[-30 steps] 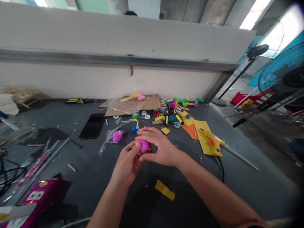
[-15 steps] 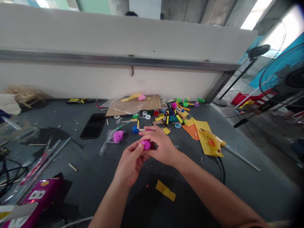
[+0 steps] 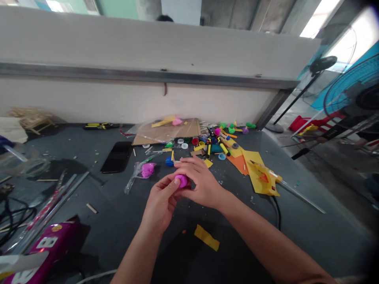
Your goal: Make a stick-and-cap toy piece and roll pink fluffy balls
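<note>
Between my two hands sits a small lump of magenta modelling clay (image 3: 182, 181). My left hand (image 3: 163, 198) pinches it from the left, thumb on top. From the right, my right hand (image 3: 201, 182) curls its fingers around the same lump; part of the clay is hidden by them. Just beyond my fingertips is a blue cap (image 3: 169, 161) with a yellow strip standing by it. A plastic bag with more magenta clay (image 3: 147, 170) lies to the left of my hands. Nearer to me, a yellow paper strip (image 3: 207, 237) rests on the dark table.
A black phone (image 3: 116, 157) lies left of the bag. Behind are a cardboard sheet (image 3: 166, 133), bottle caps and pliers. On the right, a hot glue gun (image 3: 264, 176) lies on yellow paper. A purple power strip (image 3: 49, 246) occupies the near left, beside clear tubes.
The magenta clay has turned slightly between my fingers, and my right fingers have shifted a little over it. Both hands stay in nearly the same place.
</note>
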{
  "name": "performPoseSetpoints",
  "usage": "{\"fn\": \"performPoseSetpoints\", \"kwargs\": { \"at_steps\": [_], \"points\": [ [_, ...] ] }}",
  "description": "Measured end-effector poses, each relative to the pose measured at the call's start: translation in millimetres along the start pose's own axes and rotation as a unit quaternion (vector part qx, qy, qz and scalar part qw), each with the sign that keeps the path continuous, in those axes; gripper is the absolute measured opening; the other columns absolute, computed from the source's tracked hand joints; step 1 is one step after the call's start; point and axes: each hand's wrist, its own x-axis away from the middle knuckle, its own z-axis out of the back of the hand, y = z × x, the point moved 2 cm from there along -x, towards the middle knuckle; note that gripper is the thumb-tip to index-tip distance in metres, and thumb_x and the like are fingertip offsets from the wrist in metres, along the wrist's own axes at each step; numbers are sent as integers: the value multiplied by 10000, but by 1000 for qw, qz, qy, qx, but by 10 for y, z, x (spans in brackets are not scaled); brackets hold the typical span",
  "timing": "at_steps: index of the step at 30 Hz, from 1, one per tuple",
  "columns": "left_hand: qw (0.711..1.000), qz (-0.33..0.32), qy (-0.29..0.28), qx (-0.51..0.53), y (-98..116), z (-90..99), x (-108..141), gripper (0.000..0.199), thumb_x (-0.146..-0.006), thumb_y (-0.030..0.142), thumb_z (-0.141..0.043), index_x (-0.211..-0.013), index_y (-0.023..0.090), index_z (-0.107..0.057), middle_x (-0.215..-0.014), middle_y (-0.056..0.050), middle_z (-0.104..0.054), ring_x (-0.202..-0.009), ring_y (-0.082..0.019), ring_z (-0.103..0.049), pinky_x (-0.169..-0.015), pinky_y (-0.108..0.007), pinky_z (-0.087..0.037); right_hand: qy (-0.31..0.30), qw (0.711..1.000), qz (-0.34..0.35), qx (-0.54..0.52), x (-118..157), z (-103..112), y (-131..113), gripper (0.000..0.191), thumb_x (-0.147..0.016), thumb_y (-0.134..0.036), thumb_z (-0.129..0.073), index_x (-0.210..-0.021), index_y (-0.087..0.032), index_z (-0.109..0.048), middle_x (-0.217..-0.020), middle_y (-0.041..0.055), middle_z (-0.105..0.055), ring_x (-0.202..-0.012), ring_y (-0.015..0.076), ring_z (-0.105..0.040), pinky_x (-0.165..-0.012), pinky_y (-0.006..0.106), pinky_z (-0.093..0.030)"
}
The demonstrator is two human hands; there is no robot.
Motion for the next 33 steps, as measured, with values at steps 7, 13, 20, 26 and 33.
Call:
{"fn": "performPoseSetpoints", "kwargs": {
  "at_steps": [7,13,20,26,33],
  "points": [
    [1000,7,4,10,-24,2,-1,226,-695,231,-721,-902,151,-682,-767,-11,-676,-620,-77,-612,-591,-168,-507,25,1000,5,-5,2,-4,23,282,-774,-315,-637,-1046,-257,-591,-1128,26,-644,-1198,224,-465,-1082,488,-193],
    [1000,0,3,-5,-11,-8,8,177,-667,188,-735,-830,151,-677,-759,-9,-679,-664,-103,-636,-636,-187,-509,19,1000,-1,-14,-1,6,17,384,-729,-368,-672,-1078,-250,-565,-1189,51,-603,-1210,239,-448,-1067,485,-224],
    [1000,26,-12,-1,-31,-14,18,201,-689,220,-720,-876,153,-686,-796,-23,-688,-674,-93,-630,-637,-181,-503,33,999,-2,-23,-4,16,11,258,-752,-304,-646,-998,-256,-585,-1116,24,-643,-1195,223,-466,-1075,485,-210],
    [1000,26,5,-11,-33,9,14,163,-655,206,-743,-799,151,-691,-706,-9,-680,-611,-90,-620,-593,-171,-488,-6,1000,5,-29,-6,31,-25,421,-726,-372,-677,-1107,-247,-549,-1218,57,-584,-1229,238,-431,-1064,477,-242],
    [1000,21,-12,-17,-25,-13,8,200,-682,227,-724,-861,145,-688,-741,-18,-678,-612,-87,-611,-573,-167,-485,19,999,-10,-28,-3,25,-3,316,-731,-375,-674,-997,-246,-564,-1138,31,-628,-1206,217,-457,-1079,486,-214]
  ]
}}
